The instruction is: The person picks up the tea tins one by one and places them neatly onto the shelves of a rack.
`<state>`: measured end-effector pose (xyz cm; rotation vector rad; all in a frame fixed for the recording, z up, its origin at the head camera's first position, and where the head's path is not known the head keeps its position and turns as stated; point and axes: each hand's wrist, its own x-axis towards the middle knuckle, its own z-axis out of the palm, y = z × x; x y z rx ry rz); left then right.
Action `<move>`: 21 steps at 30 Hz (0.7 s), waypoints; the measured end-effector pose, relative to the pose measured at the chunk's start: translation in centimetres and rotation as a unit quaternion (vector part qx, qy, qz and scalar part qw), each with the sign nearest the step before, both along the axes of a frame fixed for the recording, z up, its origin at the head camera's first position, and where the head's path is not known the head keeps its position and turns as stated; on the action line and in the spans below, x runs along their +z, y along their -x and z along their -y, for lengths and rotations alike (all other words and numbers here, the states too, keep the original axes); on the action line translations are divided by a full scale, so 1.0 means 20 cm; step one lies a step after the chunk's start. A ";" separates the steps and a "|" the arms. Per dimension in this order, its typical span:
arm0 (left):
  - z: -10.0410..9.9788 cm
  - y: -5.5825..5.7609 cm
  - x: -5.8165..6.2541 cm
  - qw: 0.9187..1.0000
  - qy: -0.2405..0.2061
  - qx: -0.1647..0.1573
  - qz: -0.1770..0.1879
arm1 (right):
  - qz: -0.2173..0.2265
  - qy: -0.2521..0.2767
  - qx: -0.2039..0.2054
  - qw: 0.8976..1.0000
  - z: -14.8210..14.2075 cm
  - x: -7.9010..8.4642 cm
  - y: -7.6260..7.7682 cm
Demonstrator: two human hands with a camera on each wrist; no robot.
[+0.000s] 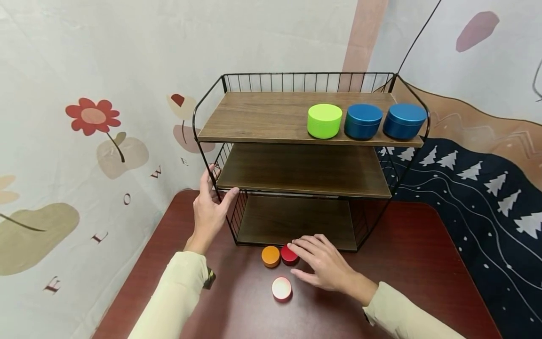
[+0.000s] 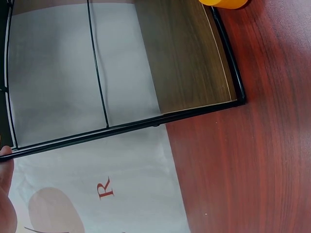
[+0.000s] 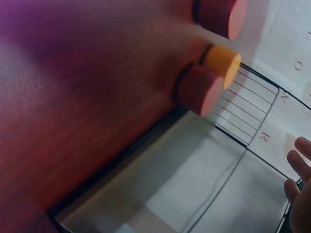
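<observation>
My left hand (image 1: 209, 212) holds the left front post of a three-tier shelf rack (image 1: 296, 172) with wooden boards and black wire sides. In the left wrist view a fingertip (image 2: 6, 151) overlaps the black frame bar. On the table before the rack sit an orange round tin (image 1: 270, 256) and a dark red round tin (image 1: 290, 255), side by side. Closer to me stands another red tin (image 1: 281, 288), its lid bright with glare. With fingers extended, my right hand (image 1: 323, 266) reaches over the dark red tin's right edge and partly hides it; contact cannot be told.
A lime green tin (image 1: 324, 121) and two blue tins (image 1: 363, 121) stand in a row on the right part of the top shelf. The reddish-brown table (image 1: 406, 263) carries the rack. A printed cloth (image 1: 262, 37) hangs behind and along the sides.
</observation>
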<state>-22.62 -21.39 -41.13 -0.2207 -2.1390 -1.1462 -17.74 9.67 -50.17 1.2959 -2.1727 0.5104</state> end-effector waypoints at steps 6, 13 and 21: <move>0.00 0.00 0.00 1.000 -0.002 -0.001 0.001 | 0.004 -0.012 0.003 1.000 0.03 -0.09 -0.03; 0.00 0.00 -0.01 1.000 -0.005 -0.004 -0.002 | 0.028 -0.010 -0.007 1.000 0.05 -0.19 -0.06; 0.00 0.00 -0.01 1.000 -0.009 -0.006 -0.002 | 0.051 -0.036 -0.002 0.998 0.09 -0.30 -0.12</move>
